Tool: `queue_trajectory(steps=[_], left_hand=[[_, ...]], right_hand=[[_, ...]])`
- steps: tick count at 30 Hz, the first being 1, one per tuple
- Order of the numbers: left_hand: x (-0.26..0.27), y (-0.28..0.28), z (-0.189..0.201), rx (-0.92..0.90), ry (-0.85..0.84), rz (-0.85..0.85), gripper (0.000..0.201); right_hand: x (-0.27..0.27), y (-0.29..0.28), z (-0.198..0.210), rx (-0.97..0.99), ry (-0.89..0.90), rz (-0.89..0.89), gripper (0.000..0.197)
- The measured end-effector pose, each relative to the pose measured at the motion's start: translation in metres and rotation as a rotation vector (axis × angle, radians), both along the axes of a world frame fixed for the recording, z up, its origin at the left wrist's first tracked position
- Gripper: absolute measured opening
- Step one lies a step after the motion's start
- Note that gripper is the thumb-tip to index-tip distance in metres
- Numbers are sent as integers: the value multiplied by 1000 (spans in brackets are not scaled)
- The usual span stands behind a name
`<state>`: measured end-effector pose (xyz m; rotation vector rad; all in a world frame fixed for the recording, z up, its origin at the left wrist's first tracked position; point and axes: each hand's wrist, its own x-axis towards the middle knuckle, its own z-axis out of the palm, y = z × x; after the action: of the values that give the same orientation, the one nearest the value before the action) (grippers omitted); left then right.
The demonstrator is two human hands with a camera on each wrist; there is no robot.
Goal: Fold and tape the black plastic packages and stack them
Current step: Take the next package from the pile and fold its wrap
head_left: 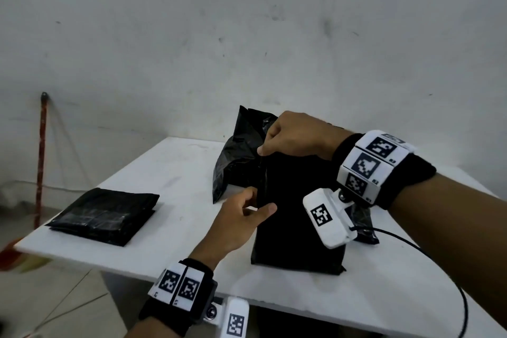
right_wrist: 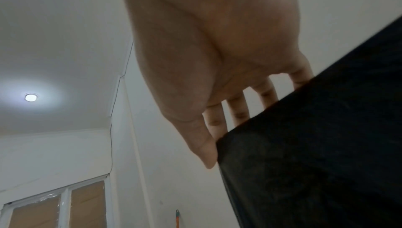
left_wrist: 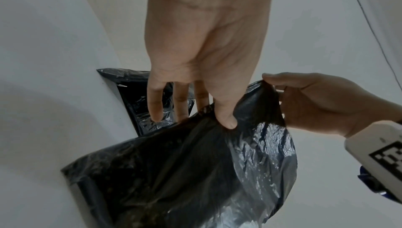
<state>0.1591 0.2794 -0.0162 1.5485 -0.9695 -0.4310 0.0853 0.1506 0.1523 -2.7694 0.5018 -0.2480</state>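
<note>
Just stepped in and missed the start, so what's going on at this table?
A person is working on a black plastic package standing upright on the white table. The right hand pinches its top edge, the left hand grips its side. A folded stack lies to the left; another unfolded package waits behind.

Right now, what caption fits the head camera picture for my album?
Both hands, left and right, pinch a standing black bag on the table, folded stack nearby.
</note>
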Motion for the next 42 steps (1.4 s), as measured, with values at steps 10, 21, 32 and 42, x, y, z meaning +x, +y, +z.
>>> queue_trajectory(steps=[10,21,32,42], left_hand=[[12,-1,-7,-28,86,-10,42],[13,-5,-8,-74,90,23,21],[13,-6,-9,-84,114,41,14],[16,-6,-9,-74,98,63,16]], right_hand=[[7,-2,-6,-4,-27,35,23],[-1,-10,2,-21,-141,56,23],[-102,-83,-23,495,-438,-69,57],[-134,-111,-86,744,-493,-104,21]])
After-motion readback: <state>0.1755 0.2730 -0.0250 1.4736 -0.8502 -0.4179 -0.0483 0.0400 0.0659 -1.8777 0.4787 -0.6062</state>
